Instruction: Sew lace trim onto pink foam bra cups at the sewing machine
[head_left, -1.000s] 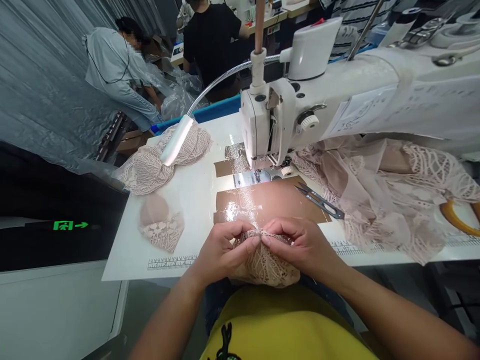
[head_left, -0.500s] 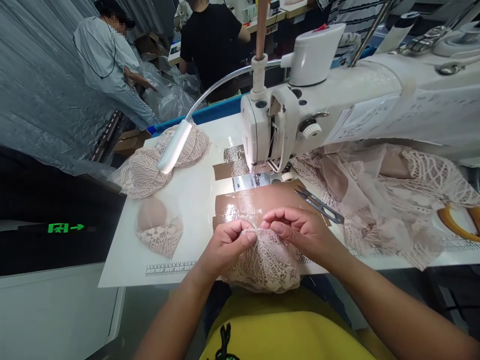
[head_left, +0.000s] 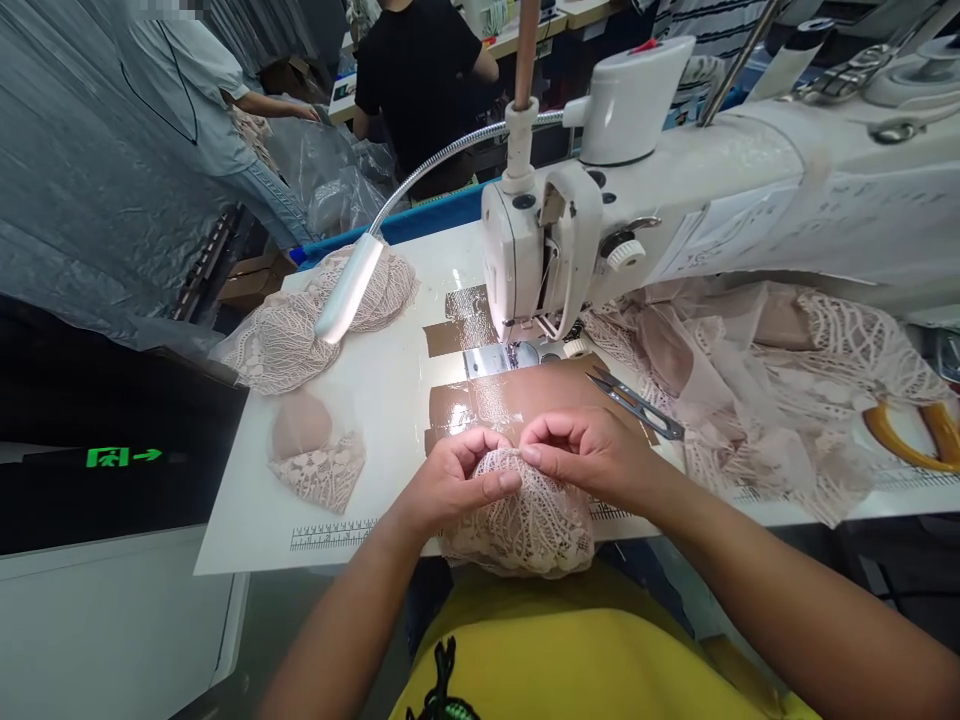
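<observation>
A beige lace piece (head_left: 529,525), rounded like a bra cup, hangs over the table's front edge. My left hand (head_left: 461,480) pinches its upper edge from the left, the thumb lying along the lace. From the right, my right hand (head_left: 589,455) grips the same edge between thumb and forefinger, close to the left fingertips. Just beyond the hands is the sewing machine's needle area (head_left: 517,345). Thread snips (head_left: 637,402) lie to the right of my right hand, beside brown tape (head_left: 540,390) stuck on the table.
The sewing machine (head_left: 675,200) spans the back right. A lamp (head_left: 351,290) arches over heaped lace (head_left: 285,340); one lace cup (head_left: 315,450) lies in front. More lace and mesh (head_left: 750,390) cover the right side near an orange-handled tool (head_left: 911,435). Two people work behind.
My hands have drawn closer together along the lace edge, the right one shifting slightly left. Behind, the person in light clothing has moved left with an arm stretched out.
</observation>
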